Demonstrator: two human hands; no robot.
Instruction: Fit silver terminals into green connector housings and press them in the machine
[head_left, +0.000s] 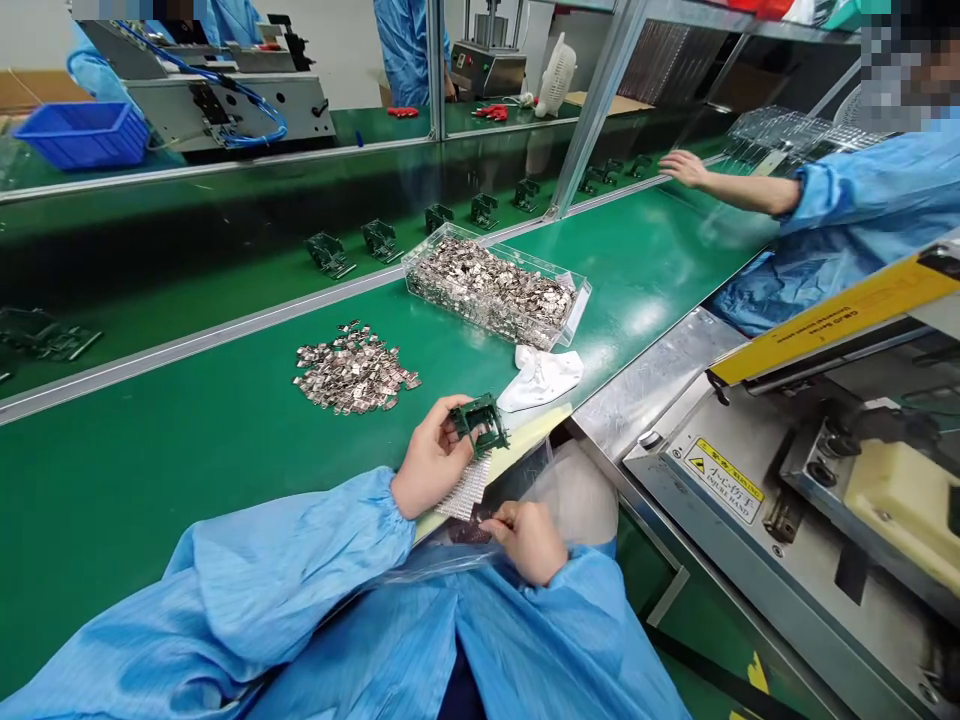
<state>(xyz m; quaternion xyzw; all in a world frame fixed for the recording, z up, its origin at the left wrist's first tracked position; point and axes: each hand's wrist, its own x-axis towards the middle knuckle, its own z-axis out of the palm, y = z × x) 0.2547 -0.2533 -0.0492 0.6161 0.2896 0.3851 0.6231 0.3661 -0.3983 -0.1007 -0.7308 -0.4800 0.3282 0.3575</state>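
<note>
Fingers of the left hand [431, 462] curl closed around a small dark green plastic frame part [480, 424], holding it upright just above the near edge of the green bench mat [187, 450]. The right hand [529, 538] sits nearer and lower, its fingertips [501, 518] pinched together on something small and dark at the mouth of a clear plastic bag [570, 495]; what they pinch is too small to tell. Between the two hands hangs a pale ribbed strip [466, 490], running from the frame down toward the right hand, so the frame lies up and to the left of the right fingertips, with the left hand the nearer. Farther off lie a loose heap of small silvery metal clips [352, 368], a clear rectangular tray of the same clips [491, 285] and a white cloth glove [541, 376]. A co-worker's hand [686, 166] reaches across at far right.
</note>
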